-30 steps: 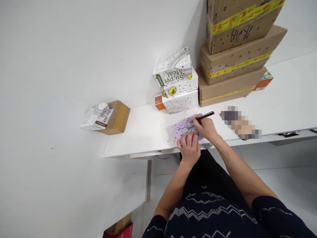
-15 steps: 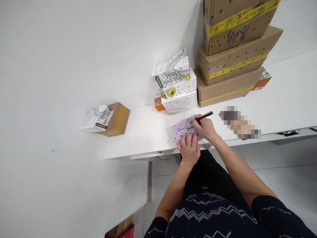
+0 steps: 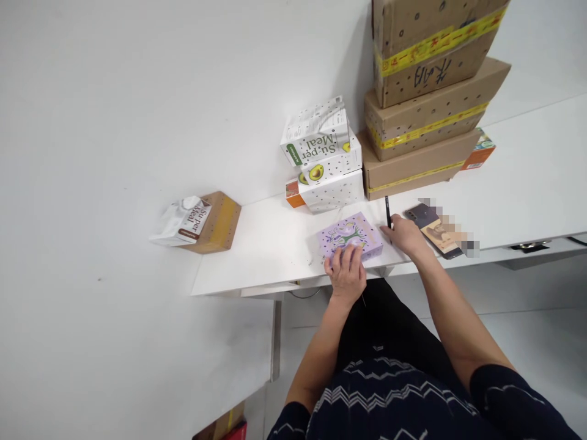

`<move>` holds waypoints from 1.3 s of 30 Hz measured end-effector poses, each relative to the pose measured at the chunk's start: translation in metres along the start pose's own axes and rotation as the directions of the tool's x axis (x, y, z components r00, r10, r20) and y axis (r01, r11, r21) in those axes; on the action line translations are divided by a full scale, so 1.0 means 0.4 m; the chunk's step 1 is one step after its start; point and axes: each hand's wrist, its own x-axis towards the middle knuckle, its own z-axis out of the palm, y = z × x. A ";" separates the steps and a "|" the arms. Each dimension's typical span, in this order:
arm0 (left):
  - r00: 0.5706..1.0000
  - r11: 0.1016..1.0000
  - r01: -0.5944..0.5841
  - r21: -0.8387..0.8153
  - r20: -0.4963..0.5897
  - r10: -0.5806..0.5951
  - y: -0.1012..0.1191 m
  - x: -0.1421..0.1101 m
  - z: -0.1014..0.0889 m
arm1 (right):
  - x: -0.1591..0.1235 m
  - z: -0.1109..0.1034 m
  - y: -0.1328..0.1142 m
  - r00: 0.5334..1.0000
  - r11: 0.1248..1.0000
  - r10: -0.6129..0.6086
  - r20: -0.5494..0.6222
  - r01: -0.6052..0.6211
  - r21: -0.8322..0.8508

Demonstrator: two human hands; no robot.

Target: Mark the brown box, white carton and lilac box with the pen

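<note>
A small purple box (image 3: 352, 234) with a printed pattern lies on the white table (image 3: 275, 244) near its front edge. My left hand (image 3: 346, 275) grips the near edge of the box, fingers curled over its top. My right hand (image 3: 406, 235) is just to the right of the box, its fingertips closed on the lower end of a black pen (image 3: 387, 211) that points away from me, low over the table. A phone (image 3: 428, 221) lies right beside that hand.
White Super Meal cartons (image 3: 323, 156) are stacked behind the purple box. Taped cardboard boxes (image 3: 426, 116) are piled at the back right, with an orange-green carton (image 3: 479, 150) behind them. Another carton on a cardboard box (image 3: 197, 221) sits to the left.
My right hand has left the top of the purple box and moved right with the pen, which now points away from me. My left hand has stayed on the box.
</note>
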 end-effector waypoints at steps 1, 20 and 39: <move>1.000 1.000 -0.005 -0.003 -0.001 0.005 -0.004 0.001 0.001 | -0.001 0.004 0.001 0.999 0.998 0.028 0.023 -0.027 -0.062; 0.999 0.999 -0.015 -0.043 -0.036 0.014 -0.020 0.004 0.005 | -0.112 -0.054 0.197 0.956 0.970 0.121 -0.267 -0.171 -0.175; 1.000 0.998 -0.024 -0.060 -0.020 0.022 -0.044 -0.031 0.037 | -0.285 -0.005 -0.101 0.797 -0.091 -0.358 0.486 -0.547 0.832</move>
